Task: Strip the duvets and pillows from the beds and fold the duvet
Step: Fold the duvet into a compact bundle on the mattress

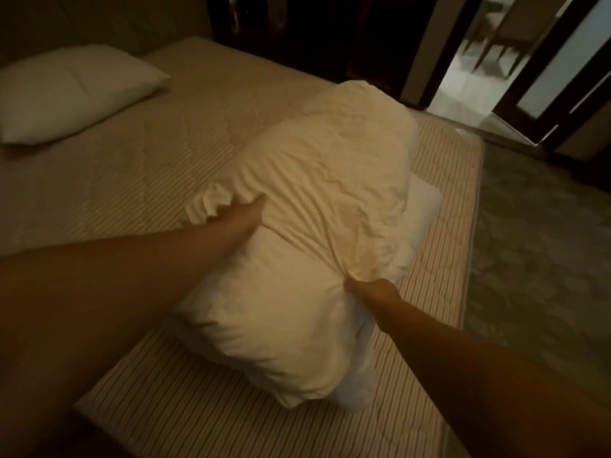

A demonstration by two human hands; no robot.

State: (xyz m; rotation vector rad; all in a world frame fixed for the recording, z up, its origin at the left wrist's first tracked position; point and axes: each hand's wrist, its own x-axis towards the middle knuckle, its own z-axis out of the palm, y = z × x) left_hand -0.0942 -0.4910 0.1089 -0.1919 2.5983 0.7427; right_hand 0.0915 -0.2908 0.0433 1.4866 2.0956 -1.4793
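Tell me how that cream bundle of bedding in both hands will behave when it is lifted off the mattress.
The bundle is probably floppy: the cloth puckers into tight creases where the right hand pinches it. It looks puffy, so likely light for its bulk. Held only at the right hand and the left hand, its loose ends may sag or unfold over the mattress.

Cream-yellow pillowcase (317, 226) bunched at the mattress's right edge, whiter pillow (425, 206) showing beneath it, plain white pillow (69, 97) at the far left corner, beige mattress (139, 180) with thin brown stripes, grey-green leaf-patterned carpet (535, 246), dark brown door frame (525, 71).
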